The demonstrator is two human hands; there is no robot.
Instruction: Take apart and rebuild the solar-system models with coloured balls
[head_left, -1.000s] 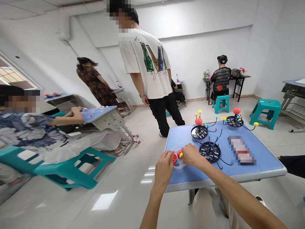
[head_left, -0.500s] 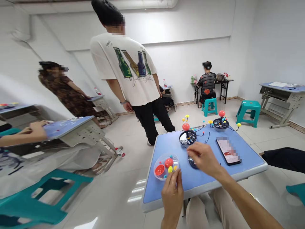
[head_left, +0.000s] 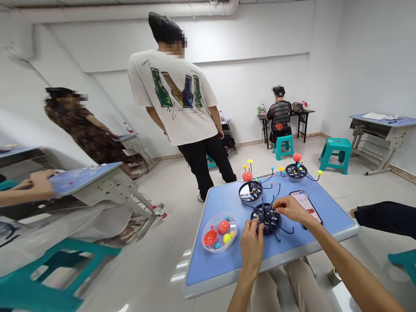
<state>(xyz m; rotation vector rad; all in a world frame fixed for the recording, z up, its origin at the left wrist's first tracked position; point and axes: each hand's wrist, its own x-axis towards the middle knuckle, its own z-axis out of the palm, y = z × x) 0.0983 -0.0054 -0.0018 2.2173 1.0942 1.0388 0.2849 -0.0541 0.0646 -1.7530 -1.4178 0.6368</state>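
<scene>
On the blue desk in front of me sits a round black model base [head_left: 265, 225] with several thin curved black rods fanning out from its middle. My left hand [head_left: 252, 242] has its bent fingers on the base's near-left rim. From the right, my right hand [head_left: 293, 209] pinches at one of the thin black rods [head_left: 277, 198]; its fingertips partly cover the spot. Left of the base lies a clear plastic bowl [head_left: 204, 242] with red half-shells, yellow balls and small blue and red beads. Two similar planet models stand behind: one model [head_left: 250, 190] and another model [head_left: 296, 170].
A phone [head_left: 307, 206] lies right of the base, near my right forearm. The desk's edge [head_left: 221, 286] runs close to my lap. A person in a white T-shirt [head_left: 182, 104] stands beyond the desk. Teal stools [head_left: 336, 154] and other desks stand around.
My left hand has moved from the bowl to the base's left rim. My right hand has shifted right and slightly down, uncovering the base. The whole view has shifted slightly.
</scene>
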